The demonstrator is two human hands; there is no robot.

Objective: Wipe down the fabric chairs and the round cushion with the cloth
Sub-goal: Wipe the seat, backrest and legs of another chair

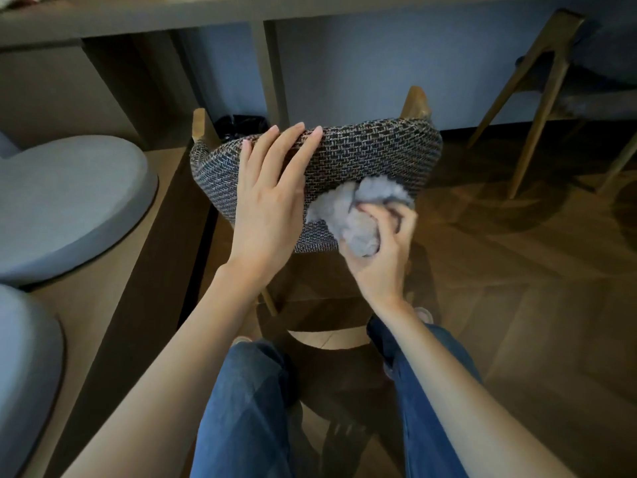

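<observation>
"Left hand (269,201) first: what is it doing?"

"It lies flat on the fabric chair (362,153), fingers straight and spread a little, with the fingertips reaching the far edge of the padding toward 12 o'clock. It holds nothing."

"And the right hand (382,250)?"

"Its fingers are curled round the cloth (355,219) — a pale grey, fluffy bundle, bunched up. The cloth is pressed against the near right part of the padding, at about 4 o'clock from the left hand, and the two hands are just beside each other."

"Describe the chair."

"Its padding is a coarse weave of dark and light threads, at the centre of the view. Two wooden posts rise behind it at 11 and 1 o'clock. Whether the padded part is the seat or the back, I cannot tell."

"Where is the round cushion (69,208)?"

"At 9 o'clock, well apart from the hands — blue-grey, resting on a low wooden platform (113,322). A second blue-grey cushion (24,374) shows at 8 o'clock, cut off by the edge."

"Anything else?"

"Another chair (551,81) with slanted wooden legs stands at 2 o'clock. A black bin (241,125) sits just behind the woven chair at 11 o'clock, under a long surface (138,19) that runs along the top. The person's legs in blue jeans (248,408) fill 6 o'clock, above a dark wood floor (517,305)."
</observation>
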